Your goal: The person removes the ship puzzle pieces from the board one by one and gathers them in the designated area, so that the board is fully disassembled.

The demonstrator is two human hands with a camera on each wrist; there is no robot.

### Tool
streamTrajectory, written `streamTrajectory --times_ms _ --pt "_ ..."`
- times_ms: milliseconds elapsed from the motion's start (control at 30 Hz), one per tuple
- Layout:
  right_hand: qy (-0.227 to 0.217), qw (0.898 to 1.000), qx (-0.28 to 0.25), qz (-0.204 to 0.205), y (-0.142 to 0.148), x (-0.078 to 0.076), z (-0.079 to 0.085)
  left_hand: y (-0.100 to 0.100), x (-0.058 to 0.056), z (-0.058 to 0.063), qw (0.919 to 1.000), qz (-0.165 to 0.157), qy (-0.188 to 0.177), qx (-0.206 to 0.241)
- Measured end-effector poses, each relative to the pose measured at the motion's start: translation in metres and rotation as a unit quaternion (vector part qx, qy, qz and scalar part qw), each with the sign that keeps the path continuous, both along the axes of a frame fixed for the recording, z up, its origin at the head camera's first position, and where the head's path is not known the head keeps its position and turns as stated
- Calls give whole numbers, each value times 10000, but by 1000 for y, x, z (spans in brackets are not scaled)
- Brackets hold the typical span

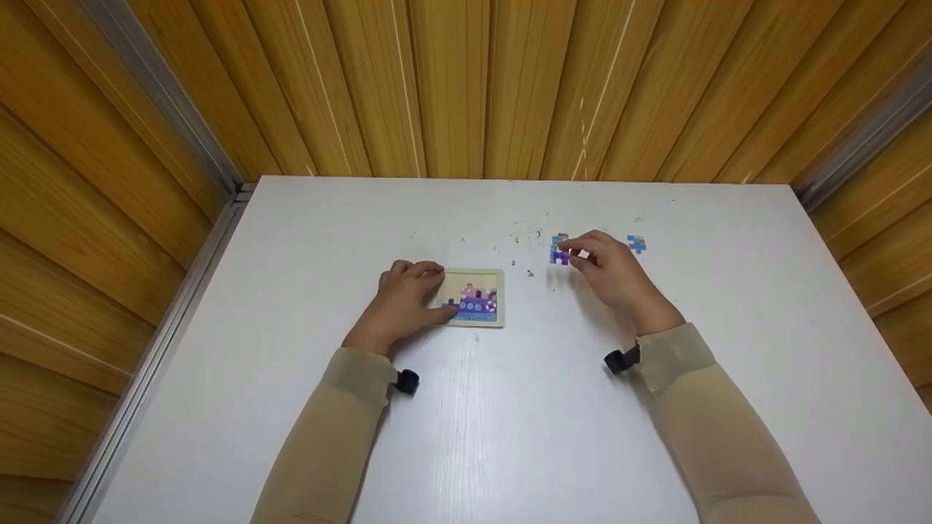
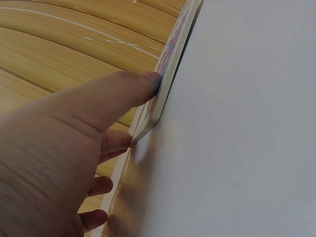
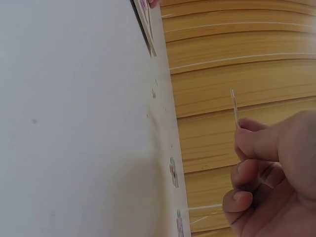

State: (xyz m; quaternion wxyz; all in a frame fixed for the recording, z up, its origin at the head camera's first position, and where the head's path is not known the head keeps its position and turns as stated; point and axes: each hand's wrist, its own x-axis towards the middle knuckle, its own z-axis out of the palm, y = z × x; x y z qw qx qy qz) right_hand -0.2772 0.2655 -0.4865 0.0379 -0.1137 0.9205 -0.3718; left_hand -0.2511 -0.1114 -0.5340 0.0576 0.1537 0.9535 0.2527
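A small wooden puzzle board with a raised pale rim lies on the white table. Joined pieces in it form a purple and pink ship on blue water; its upper part is bare wood. My left hand grips the board's left side, its thumb over the lower corner. My right hand, raised above the table, pinches a thin puzzle piece between thumb and index finger. From the head the piece looks purple and overlaps a greenish piece behind it.
Another blue puzzle piece lies right of the right hand. Small dark specks dot the table between board and right hand. The white table meets a wood-panelled wall at its far edge.
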Motion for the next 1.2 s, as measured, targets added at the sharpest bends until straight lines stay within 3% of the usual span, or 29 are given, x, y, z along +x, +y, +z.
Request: streamTrajectory --times_ms 467,1200 --pt "-494 9977 410 219 15 -8 -24 2 1 1 10000 62 -60 -28" --pt "-543 9956 745 187 13 -9 -27 0 -1 -1 9999 -67 72 -112"
